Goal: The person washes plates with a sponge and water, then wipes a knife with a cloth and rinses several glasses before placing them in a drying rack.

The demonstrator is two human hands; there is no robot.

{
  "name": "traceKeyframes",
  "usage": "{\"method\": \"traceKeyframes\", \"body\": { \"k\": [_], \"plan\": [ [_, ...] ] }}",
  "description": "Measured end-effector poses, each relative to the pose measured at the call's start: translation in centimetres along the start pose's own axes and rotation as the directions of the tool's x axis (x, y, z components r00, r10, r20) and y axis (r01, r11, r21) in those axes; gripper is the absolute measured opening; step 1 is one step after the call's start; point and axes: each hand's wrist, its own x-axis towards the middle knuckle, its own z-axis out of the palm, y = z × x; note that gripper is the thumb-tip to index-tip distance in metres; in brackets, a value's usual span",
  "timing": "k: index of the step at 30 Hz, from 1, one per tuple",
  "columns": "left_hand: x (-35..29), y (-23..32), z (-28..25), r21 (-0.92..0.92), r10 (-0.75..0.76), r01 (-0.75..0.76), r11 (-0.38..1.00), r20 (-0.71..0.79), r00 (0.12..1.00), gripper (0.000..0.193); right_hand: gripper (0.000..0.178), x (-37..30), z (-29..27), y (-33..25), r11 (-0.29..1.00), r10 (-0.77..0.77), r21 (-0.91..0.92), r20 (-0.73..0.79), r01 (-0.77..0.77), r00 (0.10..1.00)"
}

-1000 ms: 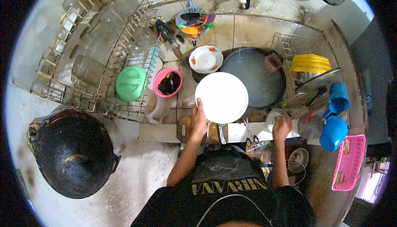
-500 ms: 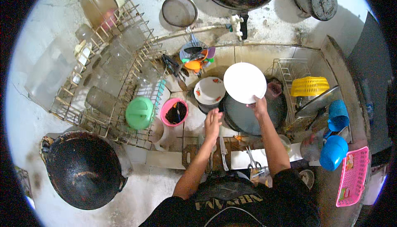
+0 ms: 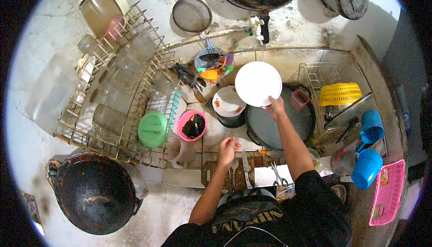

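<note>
A round white plate (image 3: 258, 83) is held by its near rim in my right hand (image 3: 274, 107), above the wide grey basin (image 3: 281, 127) and just below the wall tap (image 3: 257, 29). My left hand (image 3: 228, 150) hovers over the near counter edge, its fingers curled loosely inward with nothing seen in them. Close beyond it stands a white bowl with red flower prints (image 3: 227, 101), resting on a dark pot (image 3: 232, 121) and partly covered by the plate. A kitchen knife (image 3: 246, 168) lies near my left hand.
Left of the bowl are a pink bowl (image 3: 182, 127) with dark contents and a wire rack (image 3: 130, 150) of glass jars, with a green lid (image 3: 153, 129). A blackened wok (image 3: 96, 193) sits at lower left. Blue mugs (image 3: 366, 168) and a yellow basket (image 3: 340, 94) stand right. Scissors (image 3: 280, 175) lie in front.
My right hand has shifted the plate slightly left and away from me. My left hand has drawn back toward me from beside the flowered bowl, and its fingers have curled in.
</note>
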Motion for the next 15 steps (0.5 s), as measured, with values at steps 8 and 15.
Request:
{"method": "traceKeyframes", "body": {
  "k": [8,15],
  "plan": [
    [-0.8,3.0,2.6,-0.100,-0.152,0.163,0.981,0.109,0.982,0.047,0.032,1.0,-0.7,0.8,0.998,-0.055,0.009,-0.184,0.058,0.981],
    [1.9,1.0,2.3,0.017,-0.076,0.076,0.997,0.033,0.997,0.034,0.029,-0.5,-1.4,2.0,0.992,-0.031,0.113,-0.199,0.055,0.980]
  ]
}}
